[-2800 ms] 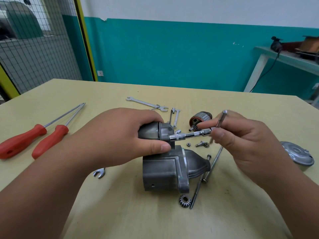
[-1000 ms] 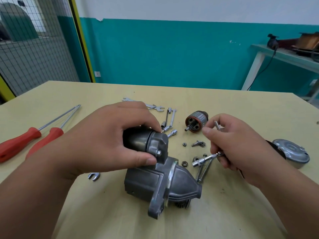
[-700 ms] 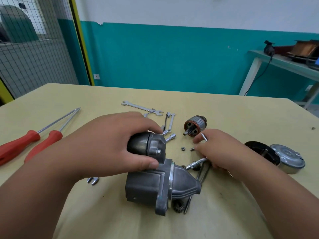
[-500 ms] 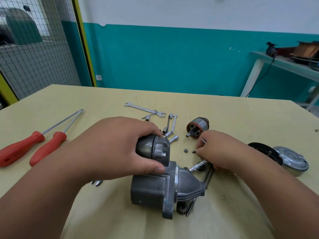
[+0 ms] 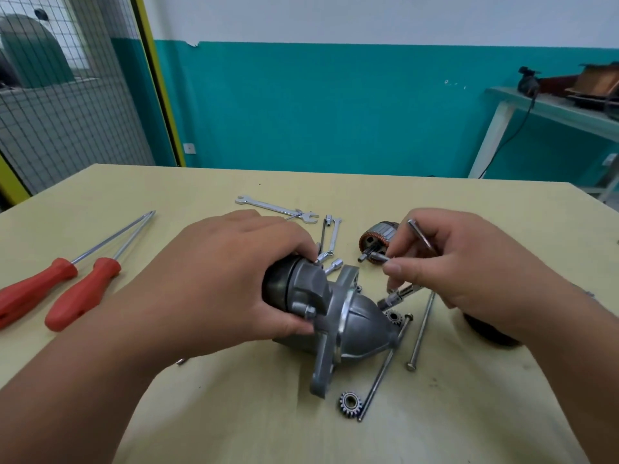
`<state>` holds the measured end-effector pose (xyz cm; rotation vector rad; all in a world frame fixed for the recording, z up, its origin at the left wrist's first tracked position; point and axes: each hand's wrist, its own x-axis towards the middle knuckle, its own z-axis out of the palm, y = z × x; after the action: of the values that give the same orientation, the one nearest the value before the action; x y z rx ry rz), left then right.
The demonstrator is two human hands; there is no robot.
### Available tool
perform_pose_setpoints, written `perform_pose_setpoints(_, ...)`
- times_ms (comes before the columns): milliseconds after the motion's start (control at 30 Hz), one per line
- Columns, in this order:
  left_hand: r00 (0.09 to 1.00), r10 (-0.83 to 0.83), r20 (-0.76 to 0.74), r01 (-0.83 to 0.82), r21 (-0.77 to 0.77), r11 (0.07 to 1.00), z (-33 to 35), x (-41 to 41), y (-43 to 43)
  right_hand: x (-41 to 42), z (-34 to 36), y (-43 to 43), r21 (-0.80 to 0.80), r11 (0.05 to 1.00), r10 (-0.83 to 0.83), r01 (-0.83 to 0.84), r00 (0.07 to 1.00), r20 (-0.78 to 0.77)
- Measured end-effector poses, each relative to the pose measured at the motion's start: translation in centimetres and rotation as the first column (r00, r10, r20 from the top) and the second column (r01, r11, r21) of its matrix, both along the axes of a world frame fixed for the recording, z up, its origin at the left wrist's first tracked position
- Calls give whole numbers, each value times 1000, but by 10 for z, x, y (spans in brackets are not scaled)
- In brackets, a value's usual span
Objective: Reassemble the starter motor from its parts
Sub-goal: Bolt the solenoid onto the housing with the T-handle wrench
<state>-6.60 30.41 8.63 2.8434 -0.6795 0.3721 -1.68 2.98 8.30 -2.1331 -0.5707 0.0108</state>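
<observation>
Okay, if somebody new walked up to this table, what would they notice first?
The grey starter motor at the centre of the table, gripped by the left hand. Just right of it, the right hand pinches a small metal tool near two long bolts. Two red-handled screwdrivers lie at the far left.

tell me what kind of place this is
Probably a mechanical workshop or training room: a starter motor housing, a spanner and red screwdrivers on a plain work table, with a wire-mesh partition at the left.
</observation>
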Motion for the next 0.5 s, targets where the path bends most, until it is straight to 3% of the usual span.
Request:
perform_pose_setpoints(167, 999, 15, -42, -14, 30, 999, 2, 0, -1, -19, 6, 10, -48, 998, 40, -28, 960, 276)
perform_pose_setpoints(500, 1000, 19, 16, -20, 53, 998, 0, -3, -6, -38, 8, 40, -416, 898, 33, 144, 921, 389)
